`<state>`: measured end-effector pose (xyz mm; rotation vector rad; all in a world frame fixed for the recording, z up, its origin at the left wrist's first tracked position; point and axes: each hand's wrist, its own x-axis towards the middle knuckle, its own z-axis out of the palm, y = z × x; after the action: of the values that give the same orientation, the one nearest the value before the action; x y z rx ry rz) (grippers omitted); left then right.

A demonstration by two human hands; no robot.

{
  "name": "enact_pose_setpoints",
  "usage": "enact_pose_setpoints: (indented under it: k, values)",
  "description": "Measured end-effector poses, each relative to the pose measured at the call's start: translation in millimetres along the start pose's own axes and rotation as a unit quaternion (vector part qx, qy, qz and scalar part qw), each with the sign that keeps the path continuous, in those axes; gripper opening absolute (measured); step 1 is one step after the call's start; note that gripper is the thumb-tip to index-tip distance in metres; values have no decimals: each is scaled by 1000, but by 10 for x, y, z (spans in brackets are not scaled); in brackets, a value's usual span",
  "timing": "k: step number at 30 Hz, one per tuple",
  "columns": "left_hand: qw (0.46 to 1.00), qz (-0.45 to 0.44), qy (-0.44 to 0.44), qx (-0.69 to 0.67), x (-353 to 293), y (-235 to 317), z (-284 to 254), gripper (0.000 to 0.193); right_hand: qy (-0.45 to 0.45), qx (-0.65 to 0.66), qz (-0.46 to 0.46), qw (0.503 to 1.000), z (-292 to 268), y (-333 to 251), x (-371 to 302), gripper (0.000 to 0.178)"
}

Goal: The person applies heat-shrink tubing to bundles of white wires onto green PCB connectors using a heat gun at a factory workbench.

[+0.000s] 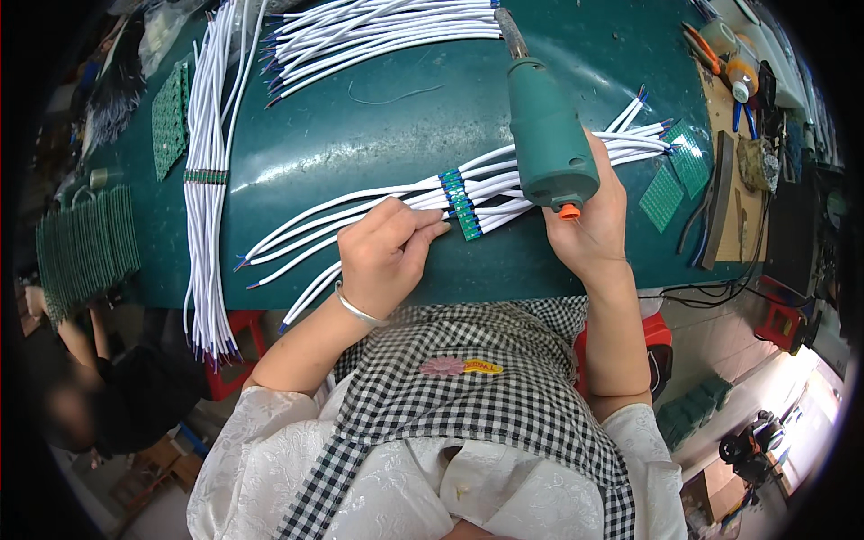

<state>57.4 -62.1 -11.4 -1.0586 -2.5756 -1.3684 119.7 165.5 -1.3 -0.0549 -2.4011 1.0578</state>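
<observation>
Across glossy green table (369, 139), white cables (493, 187); below, red stool (658, 331).

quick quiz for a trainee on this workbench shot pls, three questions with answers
1. Multiple choice: what colour is the body of the tool in the right hand?
A red
B green
C white

2. True or false: the left hand is beside a circuit board strip that has white cables running off both sides.

3. Fill in the blank: the tool's metal tip points ____ the person's body.

Key: 1. B; 2. True; 3. away from
</observation>
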Motion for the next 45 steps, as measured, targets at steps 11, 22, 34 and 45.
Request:
enact_pose_setpoints:
  k: [11, 22, 34, 45]
  values:
    - [999, -9, -42, 27, 23, -22, -2, 16, -13, 68, 92, 993, 15, 3, -37, 46]
    - [985, 102, -5, 142, 46, -16, 35, 17, -7, 71, 89, 993, 33, 43, -69, 39]
    - [992, 71, -28, 98, 100, -57, 68, 19, -2, 77, 107, 991, 54, 67, -111, 39]
    - [999, -3, -33, -3, 134, -102, 84, 17, 40, 314, 139, 938, -114, -93, -510, 31]
